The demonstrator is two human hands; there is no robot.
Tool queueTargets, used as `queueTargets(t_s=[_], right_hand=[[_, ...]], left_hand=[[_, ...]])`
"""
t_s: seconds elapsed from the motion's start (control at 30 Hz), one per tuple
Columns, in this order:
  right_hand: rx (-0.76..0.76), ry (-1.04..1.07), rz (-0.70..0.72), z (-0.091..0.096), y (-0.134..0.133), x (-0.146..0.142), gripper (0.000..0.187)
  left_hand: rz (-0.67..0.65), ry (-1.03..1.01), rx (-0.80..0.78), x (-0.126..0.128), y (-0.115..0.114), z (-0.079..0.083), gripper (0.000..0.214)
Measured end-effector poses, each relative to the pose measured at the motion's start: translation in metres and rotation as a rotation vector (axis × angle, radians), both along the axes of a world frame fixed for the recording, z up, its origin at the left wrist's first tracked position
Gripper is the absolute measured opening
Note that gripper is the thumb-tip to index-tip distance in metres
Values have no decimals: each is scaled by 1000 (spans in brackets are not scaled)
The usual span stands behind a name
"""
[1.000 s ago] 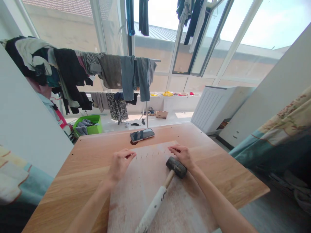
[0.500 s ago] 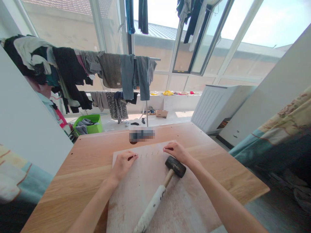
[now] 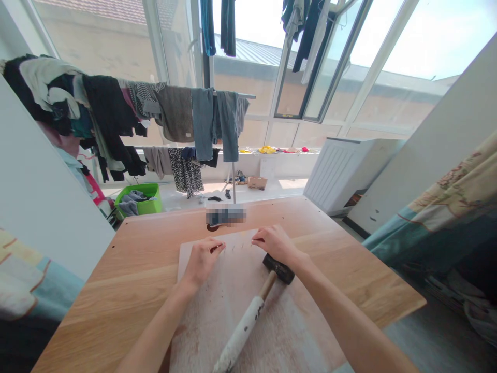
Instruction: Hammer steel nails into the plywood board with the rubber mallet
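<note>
A worn, whitish wooden board (image 3: 209, 316) lies on the table, with a short row of thin upright nails (image 3: 243, 245) near its far edge. My left hand (image 3: 202, 259) is closed in a pinch at the leftmost nail (image 3: 224, 249). At the row's right end, my right hand (image 3: 277, 243) pinches at the rightmost nail (image 3: 251, 244). Between my forearms lies a hammer with a black head (image 3: 278, 268) and a white-wrapped wooden handle (image 3: 243, 329). Its head is just below my right wrist. Small dark specks mark the board left of the handle.
The wooden table (image 3: 116, 280) extends beyond the board on both sides. A blurred object (image 3: 226, 214) lies at its far edge. Beyond are a laundry rack with clothes (image 3: 176, 114), a green basket (image 3: 151, 204) and a white cabinet (image 3: 330, 173). Curtains (image 3: 438, 207) hang at the right.
Both hands have moved inward to the end nails of the row: the left slightly right, the right to the left. The hammer stays on the board.
</note>
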State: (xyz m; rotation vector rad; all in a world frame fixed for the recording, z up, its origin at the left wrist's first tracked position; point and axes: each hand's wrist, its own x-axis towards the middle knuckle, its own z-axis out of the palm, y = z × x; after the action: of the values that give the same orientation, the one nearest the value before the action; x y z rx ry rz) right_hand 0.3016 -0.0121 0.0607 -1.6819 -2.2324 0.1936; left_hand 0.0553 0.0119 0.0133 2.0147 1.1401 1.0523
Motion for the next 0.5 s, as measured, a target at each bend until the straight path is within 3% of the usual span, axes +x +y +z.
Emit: queueTargets(t_s=[0.5], right_hand=[[13,-89,-3,9,-8,-11,27]], left_hand=[[-55,33,-5,2,3,-7,21]])
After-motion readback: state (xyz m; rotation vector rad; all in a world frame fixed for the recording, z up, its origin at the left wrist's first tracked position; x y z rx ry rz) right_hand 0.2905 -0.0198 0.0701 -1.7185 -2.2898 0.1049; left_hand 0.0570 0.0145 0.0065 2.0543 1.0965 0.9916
